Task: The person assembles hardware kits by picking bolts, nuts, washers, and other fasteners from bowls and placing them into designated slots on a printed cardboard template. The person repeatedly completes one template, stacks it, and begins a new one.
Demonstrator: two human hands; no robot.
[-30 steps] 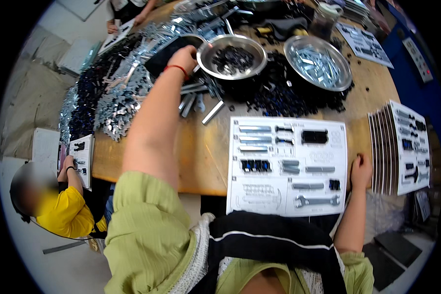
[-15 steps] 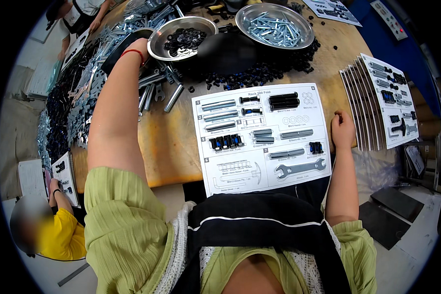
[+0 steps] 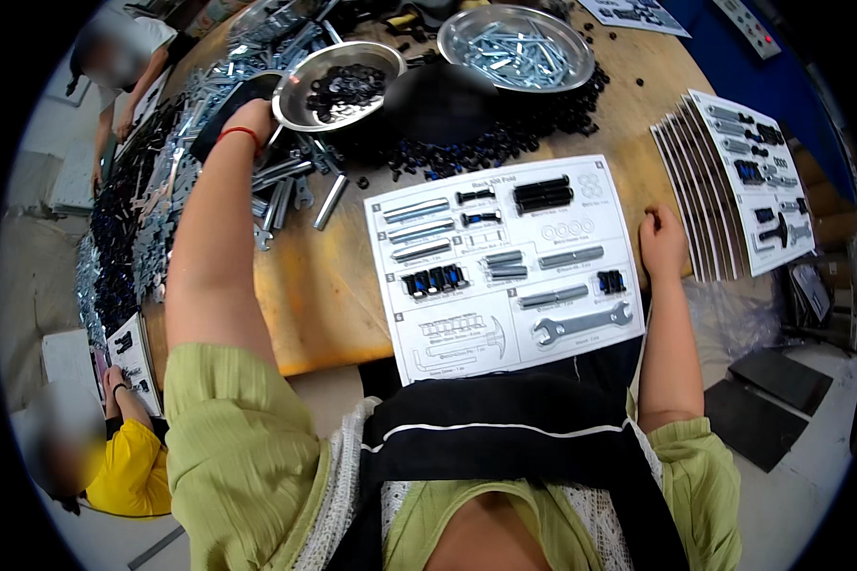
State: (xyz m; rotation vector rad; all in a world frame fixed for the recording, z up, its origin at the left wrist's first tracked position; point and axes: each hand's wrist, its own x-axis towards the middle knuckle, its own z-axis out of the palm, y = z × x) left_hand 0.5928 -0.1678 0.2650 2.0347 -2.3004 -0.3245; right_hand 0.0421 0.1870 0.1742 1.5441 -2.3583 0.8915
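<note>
Black tray at left hand, grip unclear, steel bowl just beside, right hand curled closed

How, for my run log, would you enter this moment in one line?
left hand: at black bin, grasp hidden | right hand: curled, between printed sheet and standing cards | metal bowl: small black parts

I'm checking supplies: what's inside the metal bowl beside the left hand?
In the bowl lies a heap of small black parts. Its top layer shows; anything deeper and the bowl's floor beneath it are covered.
</note>
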